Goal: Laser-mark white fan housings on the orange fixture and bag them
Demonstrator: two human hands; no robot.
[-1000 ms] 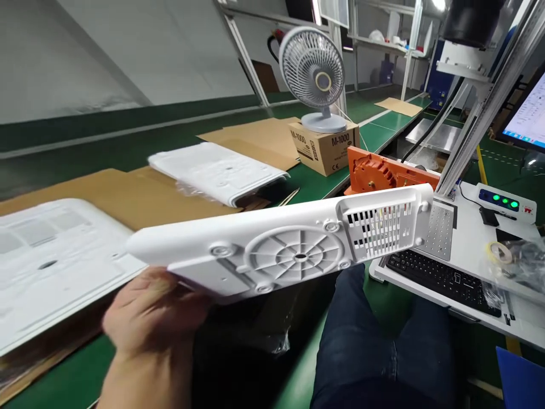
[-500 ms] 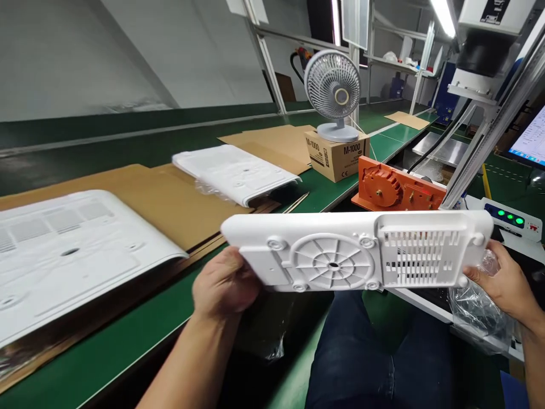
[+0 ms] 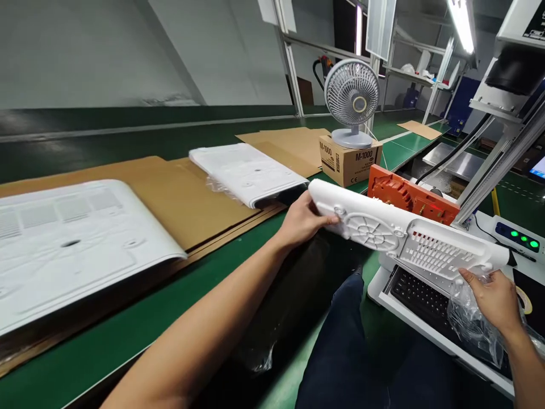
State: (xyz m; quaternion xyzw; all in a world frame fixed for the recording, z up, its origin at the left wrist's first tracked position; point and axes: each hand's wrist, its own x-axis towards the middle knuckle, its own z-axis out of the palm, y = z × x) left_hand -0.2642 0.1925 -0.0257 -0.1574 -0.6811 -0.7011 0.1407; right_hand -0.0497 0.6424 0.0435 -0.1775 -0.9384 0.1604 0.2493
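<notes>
A long white plastic panel [image 3: 404,230] with a round spoked pattern and a slotted vent is held up between both hands, tilted down to the right. My left hand [image 3: 303,220] grips its left end, thumb across the face. At its lower right end, my right hand [image 3: 496,295] is closed on the panel, thumb on the face. Crumpled clear plastic film [image 3: 474,324] hangs by the right hand. Just behind the panel stands an orange fixture [image 3: 389,190] with a round toothed shape, its lower part hidden by the panel.
White panels [image 3: 251,173] and another white panel [image 3: 72,244] lie on cardboard [image 3: 187,199] at left. A fan [image 3: 351,94] stands on an M-1000 box [image 3: 353,165]. A keyboard [image 3: 421,292] lies below the held panel; a box with green lights [image 3: 517,236] is at right.
Both hands have moved the panel forward toward the orange fixture, and its right end now tilts lower. The view has shifted, and the keyboard shows more fully.
</notes>
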